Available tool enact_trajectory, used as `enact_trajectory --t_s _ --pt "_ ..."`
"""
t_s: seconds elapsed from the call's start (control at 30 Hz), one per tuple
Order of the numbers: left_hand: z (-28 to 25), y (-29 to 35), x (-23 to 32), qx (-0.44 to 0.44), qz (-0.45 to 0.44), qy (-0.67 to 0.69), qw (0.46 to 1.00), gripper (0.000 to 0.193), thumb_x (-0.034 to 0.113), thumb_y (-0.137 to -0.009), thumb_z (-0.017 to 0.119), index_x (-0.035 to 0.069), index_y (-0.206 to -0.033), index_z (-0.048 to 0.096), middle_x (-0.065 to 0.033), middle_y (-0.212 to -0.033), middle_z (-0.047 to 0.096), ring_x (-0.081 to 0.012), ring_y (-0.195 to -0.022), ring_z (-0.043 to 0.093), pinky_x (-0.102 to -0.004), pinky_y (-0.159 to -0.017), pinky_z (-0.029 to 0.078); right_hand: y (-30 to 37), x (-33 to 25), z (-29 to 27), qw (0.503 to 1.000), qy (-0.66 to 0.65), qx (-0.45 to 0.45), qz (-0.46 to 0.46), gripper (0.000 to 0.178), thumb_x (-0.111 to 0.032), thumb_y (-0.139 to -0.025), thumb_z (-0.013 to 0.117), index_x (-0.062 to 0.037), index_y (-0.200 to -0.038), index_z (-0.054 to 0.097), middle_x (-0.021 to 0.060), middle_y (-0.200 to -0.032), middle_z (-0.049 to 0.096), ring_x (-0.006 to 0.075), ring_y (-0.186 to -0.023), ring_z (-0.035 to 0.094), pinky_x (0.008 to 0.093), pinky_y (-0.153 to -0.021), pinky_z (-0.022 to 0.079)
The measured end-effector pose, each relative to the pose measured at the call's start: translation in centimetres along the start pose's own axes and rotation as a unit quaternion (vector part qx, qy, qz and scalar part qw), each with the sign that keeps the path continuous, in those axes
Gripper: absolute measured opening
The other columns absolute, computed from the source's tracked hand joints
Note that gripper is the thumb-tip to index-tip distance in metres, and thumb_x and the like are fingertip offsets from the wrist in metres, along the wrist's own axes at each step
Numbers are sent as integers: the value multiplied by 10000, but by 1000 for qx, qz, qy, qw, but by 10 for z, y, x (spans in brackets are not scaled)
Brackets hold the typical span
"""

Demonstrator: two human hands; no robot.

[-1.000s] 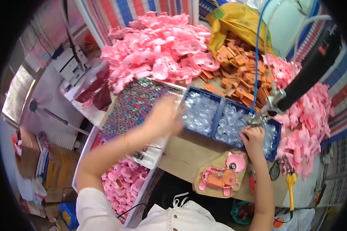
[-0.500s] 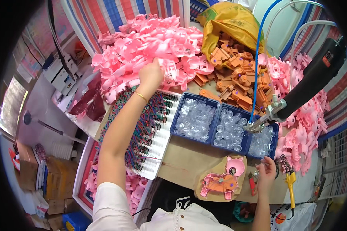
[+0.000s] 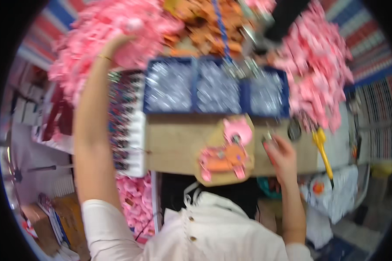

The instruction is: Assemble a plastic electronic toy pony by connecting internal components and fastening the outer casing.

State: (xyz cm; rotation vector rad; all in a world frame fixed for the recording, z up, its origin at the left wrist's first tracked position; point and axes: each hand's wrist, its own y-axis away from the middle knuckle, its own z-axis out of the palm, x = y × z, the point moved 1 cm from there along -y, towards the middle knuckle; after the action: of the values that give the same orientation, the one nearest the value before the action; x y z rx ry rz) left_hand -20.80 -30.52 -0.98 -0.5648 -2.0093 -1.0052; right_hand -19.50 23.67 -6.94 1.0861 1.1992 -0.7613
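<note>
My left hand (image 3: 119, 42) reaches into the heap of pink plastic toy shells (image 3: 148, 39); motion blur hides its fingers. On the right, my right hand (image 3: 284, 157) has its fingers drawn together beside a small red-handled tool (image 3: 268, 150). Something small and greyish shows at the fingertips, too blurred to name. Between my arms a brown work pad (image 3: 213, 179) carries an open pink animal-shaped shell (image 3: 238, 132). An orange plastic part (image 3: 224, 162) sits inside its body, with a small dark round piece near the head.
Blue bins (image 3: 194, 111) of clear plastic pieces stand behind the pad. A white tray (image 3: 137, 143) with wired circuit parts lies left. Orange parts (image 3: 200, 26) and more pink shells (image 3: 313, 65) are piled behind. A yellow-handled soldering iron (image 3: 322, 150) rests right; a black-and-metal tool (image 3: 265, 32) hangs overhead.
The whole view has shifted, with the bench now higher in the picture. My right hand has come down nearer the red-handled tool. My left hand is still at the pink heap, farther left in it.
</note>
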Motion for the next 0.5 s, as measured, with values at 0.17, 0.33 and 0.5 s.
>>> enact_trajectory --t_s 0.17,0.33,0.5 --pt "-94 -95 -27 136 237 -420 866 445 490 -813 629 97 -1018 665 -100 -884 643 -190 -733 604 -311 -708 477 12 -7 16 991 19 -128 39 377 4 -809 659 48 -1168 554 83 -1045 611 93 -926 589 222 -797 484" --pt "-124 -90 -47 330 279 -212 876 498 494 -885 515 19 -885 665 -134 -728 654 -197 -669 604 -339 -619 454 42 -14 20 983 145 -111 34 253 -41 -790 706 30 -1015 614 60 -906 611 123 -813 618 257 -689 508" --pt "-161 -28 -41 312 279 268 868 331 315 -937 440 68 -1078 609 -110 -940 650 -197 -803 621 -339 -624 490 45 -9 43 828 471 -99 -288 261 -108 -746 734 -10 -964 629 90 -813 561 244 -731 572 341 -637 456"
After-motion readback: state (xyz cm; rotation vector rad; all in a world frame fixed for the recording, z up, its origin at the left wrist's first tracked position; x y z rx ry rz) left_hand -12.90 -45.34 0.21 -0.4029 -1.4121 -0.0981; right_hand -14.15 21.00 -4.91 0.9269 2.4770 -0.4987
